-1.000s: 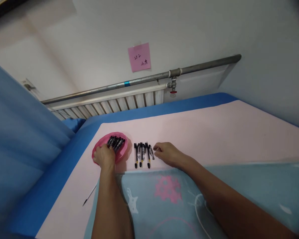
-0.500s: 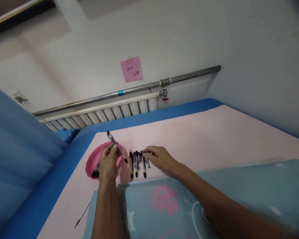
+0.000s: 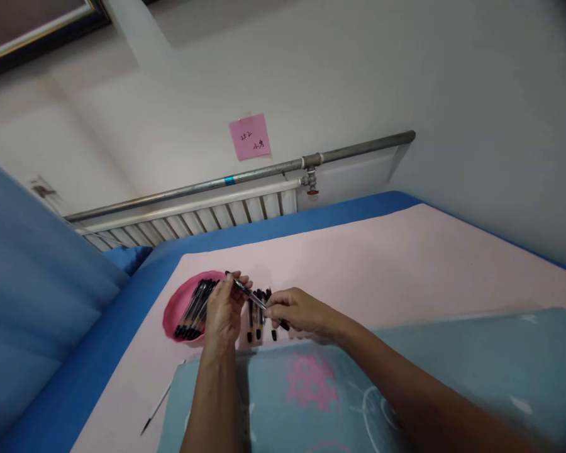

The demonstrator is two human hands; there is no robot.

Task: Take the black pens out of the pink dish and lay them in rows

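Note:
A black pen (image 3: 251,294) is held slanted just above the pink sheet. My left hand (image 3: 223,312) pinches its upper end and my right hand (image 3: 298,312) pinches its lower end near the tip. Under and behind them a row of several black pens (image 3: 258,314) lies side by side on the sheet. To the left, a pink dish (image 3: 175,311) holds several more black pens (image 3: 194,307) bundled together.
A pink sheet (image 3: 368,264) covers a blue mattress (image 3: 122,302). A light blue patterned blanket (image 3: 358,396) lies across the near part. A thin pen refill (image 3: 158,406) rests by the blanket's left edge. A radiator (image 3: 188,217) and a pipe run along the wall.
My left hand has carried a pen from the dish to the right, and my right hand has come over and taken its other end. The view has shifted slightly.

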